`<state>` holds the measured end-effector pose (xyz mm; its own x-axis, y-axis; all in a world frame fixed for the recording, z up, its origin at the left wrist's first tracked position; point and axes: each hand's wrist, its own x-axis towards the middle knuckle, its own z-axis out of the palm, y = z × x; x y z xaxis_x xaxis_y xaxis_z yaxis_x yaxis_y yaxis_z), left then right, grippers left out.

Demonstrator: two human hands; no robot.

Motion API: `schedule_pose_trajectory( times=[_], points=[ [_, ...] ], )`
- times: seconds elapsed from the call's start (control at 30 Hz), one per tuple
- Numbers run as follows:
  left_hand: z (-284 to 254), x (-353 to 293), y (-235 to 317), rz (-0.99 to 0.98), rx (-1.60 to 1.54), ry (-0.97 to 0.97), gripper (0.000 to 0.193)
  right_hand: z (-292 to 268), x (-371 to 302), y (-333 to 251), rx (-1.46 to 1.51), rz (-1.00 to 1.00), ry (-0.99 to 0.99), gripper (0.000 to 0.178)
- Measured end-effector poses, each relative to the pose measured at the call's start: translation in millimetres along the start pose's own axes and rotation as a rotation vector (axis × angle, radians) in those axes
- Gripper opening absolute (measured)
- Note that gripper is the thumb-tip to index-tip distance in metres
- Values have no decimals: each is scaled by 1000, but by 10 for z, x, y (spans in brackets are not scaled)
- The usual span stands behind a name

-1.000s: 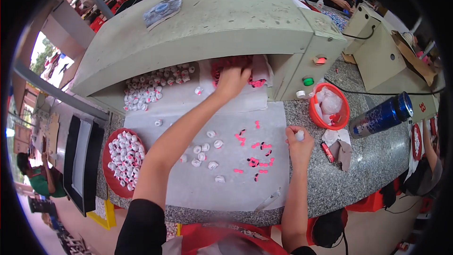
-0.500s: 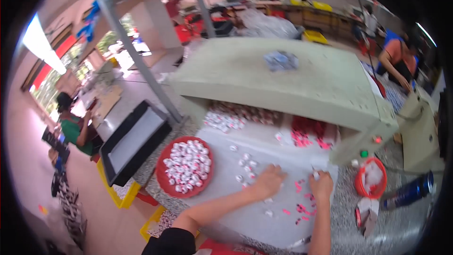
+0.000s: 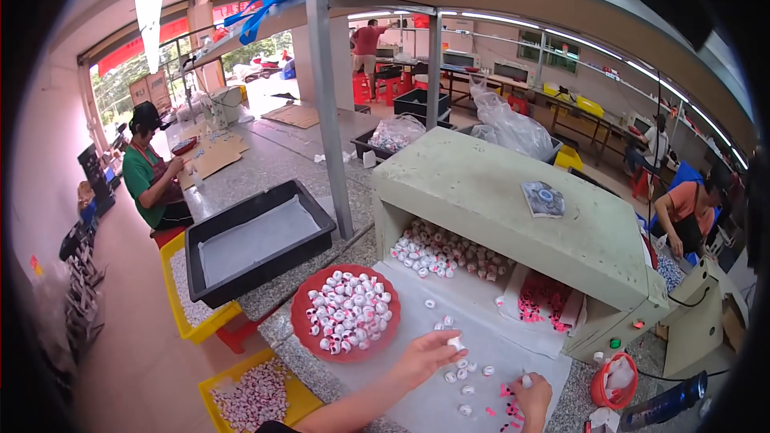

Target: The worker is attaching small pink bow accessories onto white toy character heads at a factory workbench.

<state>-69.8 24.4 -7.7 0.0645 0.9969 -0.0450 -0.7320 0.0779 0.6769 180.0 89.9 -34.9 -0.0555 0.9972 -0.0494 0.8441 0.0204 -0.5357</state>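
My left hand (image 3: 427, 355) is raised over the white paper sheet, pinching a small white rounded piece (image 3: 456, 343) between thumb and fingertips. At the sheet's right side, my right hand (image 3: 533, 401) has its fingers closed round something with a small pale tip (image 3: 526, 382); the rest of it is hidden. Just left of that hand lie small pink and black bits (image 3: 511, 410). More white pieces (image 3: 467, 390) are scattered on the sheet between both hands. To the left stands a red round bowl (image 3: 300, 322) heaped with similar white pieces with pink and dark marks.
A pale green metal box-shaped machine (image 3: 481, 192) with an open front holds more white pieces and pink bits. Left are a black tray (image 3: 210, 293) and yellow bins (image 3: 233, 313). A red cup (image 3: 598, 391) and a blue bottle (image 3: 670, 405) stand at right. Co-workers sit farther off.
The view has swung up and left, and sharpened. My left hand has turned from palm-down over the sheet to holding up a white piece. My right hand stays near the pink bits.
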Motion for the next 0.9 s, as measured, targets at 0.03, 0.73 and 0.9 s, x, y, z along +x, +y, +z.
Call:
schedule_pose_trajectory(
  times=[0.03,0.73,0.9],
  points=[
    [-9,-73,3,73,-129,-14,34,-49,-68,17,178,27,81,23],
    [453,-195,-25,68,195,61,38,-479,-1027,-992,998,-198,393,29],
    [515,-173,-24,87,298,53,38,-536,-1089,-972,705,-490,462,26]
  ],
)
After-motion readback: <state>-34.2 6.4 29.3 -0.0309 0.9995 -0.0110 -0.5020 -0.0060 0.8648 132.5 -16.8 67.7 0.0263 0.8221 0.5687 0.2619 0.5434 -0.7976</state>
